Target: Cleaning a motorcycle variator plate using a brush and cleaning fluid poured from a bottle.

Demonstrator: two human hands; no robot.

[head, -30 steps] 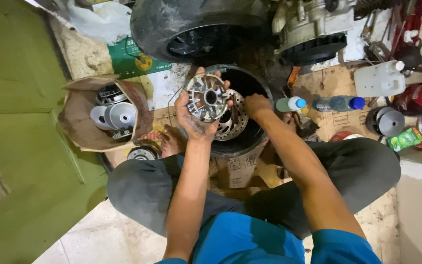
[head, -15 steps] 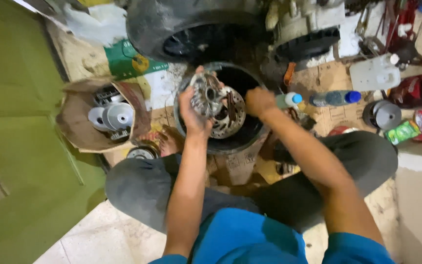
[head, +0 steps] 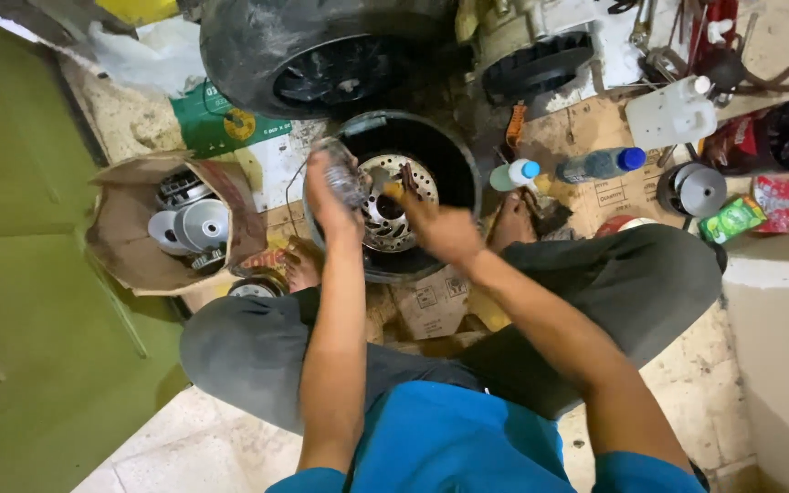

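Pale tiled floor [head: 184,447] spreading under flattened brown cardboard [head: 431,306], green wall [head: 20,274] rising on the left. Two black tyres: one [head: 257,46] up top, one [head: 454,169] ringing a drilled metal disc [head: 404,205]. Sitting cross-legged over the second. Gripping a blurred round metal part [head: 344,178], left hand [head: 331,196] curled tight around it, just above the disc. Hovering beside it, right hand [head: 440,228], grip impossible to tell through blur. Two small bottles [head: 604,162] lying near.
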